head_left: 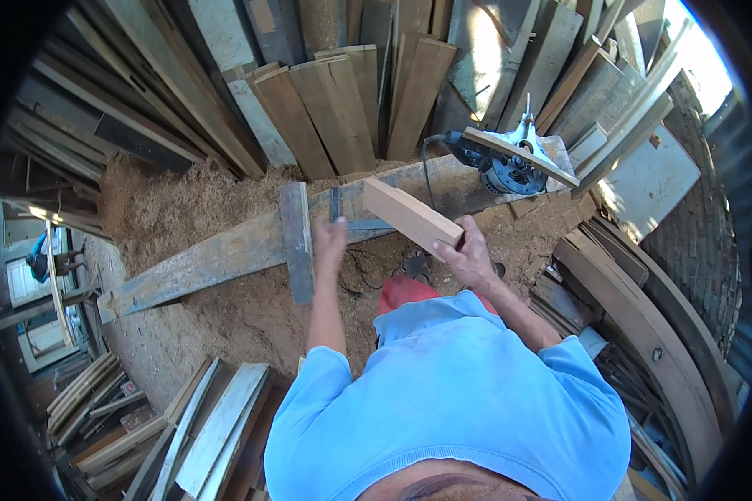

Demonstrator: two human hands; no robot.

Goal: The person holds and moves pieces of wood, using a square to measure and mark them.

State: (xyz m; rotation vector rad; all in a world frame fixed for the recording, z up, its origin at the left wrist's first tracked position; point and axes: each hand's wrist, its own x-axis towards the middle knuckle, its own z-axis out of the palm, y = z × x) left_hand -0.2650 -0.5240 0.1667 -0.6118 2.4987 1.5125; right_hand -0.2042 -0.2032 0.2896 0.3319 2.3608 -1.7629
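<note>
Lumber [411, 210], reddish-brown and oblong, is pinched by the right hand [468, 254], the left hand [329, 245], grip unclear, beside a grey L-shaped metal square [368, 225]

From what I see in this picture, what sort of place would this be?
Most likely a woodworking shop or timber yard: many boards lean upright at the far side, sawdust is heaped along them, and a power tool, perhaps a saw, sits on a long plank.

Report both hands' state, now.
Left hand: blurred, beside the metal square; whether it grips cannot be told.
Right hand: closed, holding light-brown wood by one end.
</note>
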